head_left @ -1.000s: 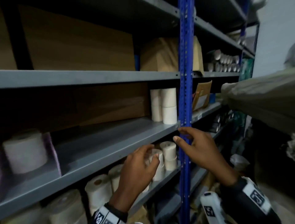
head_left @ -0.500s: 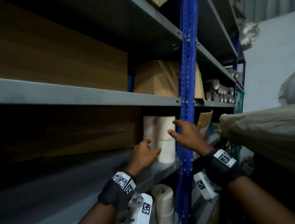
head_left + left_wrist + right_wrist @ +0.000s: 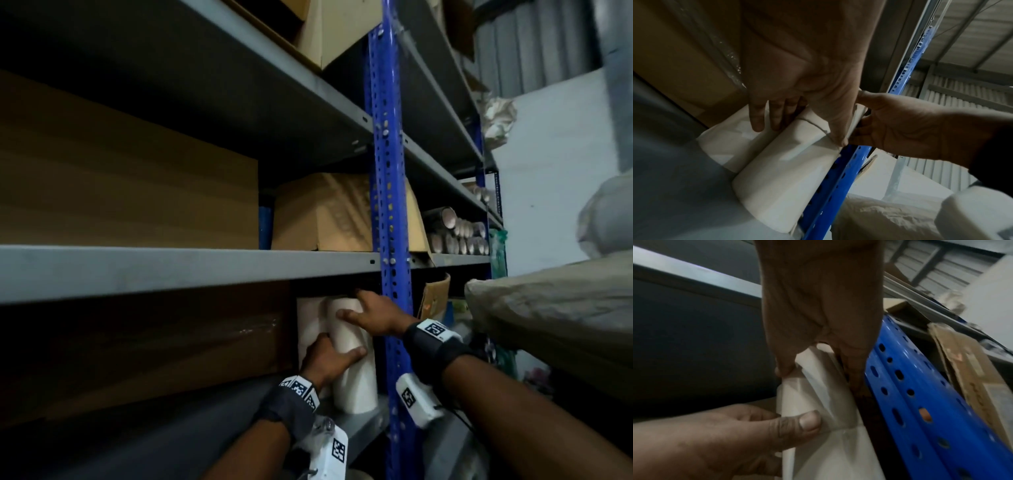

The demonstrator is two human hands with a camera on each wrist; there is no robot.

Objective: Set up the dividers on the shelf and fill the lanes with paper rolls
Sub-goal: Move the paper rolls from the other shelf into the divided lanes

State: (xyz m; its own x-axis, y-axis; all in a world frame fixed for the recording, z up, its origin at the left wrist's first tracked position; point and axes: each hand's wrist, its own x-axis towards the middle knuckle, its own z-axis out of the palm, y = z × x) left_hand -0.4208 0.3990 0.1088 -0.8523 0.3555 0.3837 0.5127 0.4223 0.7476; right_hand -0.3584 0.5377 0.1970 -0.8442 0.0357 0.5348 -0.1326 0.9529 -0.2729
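The person stands at the rack and works at the right end of the grey shelf (image 3: 363,423), next to the blue post (image 3: 394,301). The step in hand looks to me like filling: both hands are on the front stack of paper rolls (image 3: 352,363), which stands upright against the post. No divider can be made out here; the corner is too dark to be sure.

The left hand (image 3: 325,359) grips the stack at the middle, thumb across the front and fingers (image 3: 764,116) curled into the groove between the two stacks. The right hand (image 3: 371,317) holds the upper roll, thumb on its front and fingers curled behind it on the post side.

Next move, I think: push or straighten this stack so it stands square and does not lean or topple, with both hands keeping upper and lower roll together.

Count: two white stacks side by side, each seemingly two rolls high, so four rolls. Two hands. One long cardboard box (image 3: 137,342) lies left of the rolls on the same shelf.
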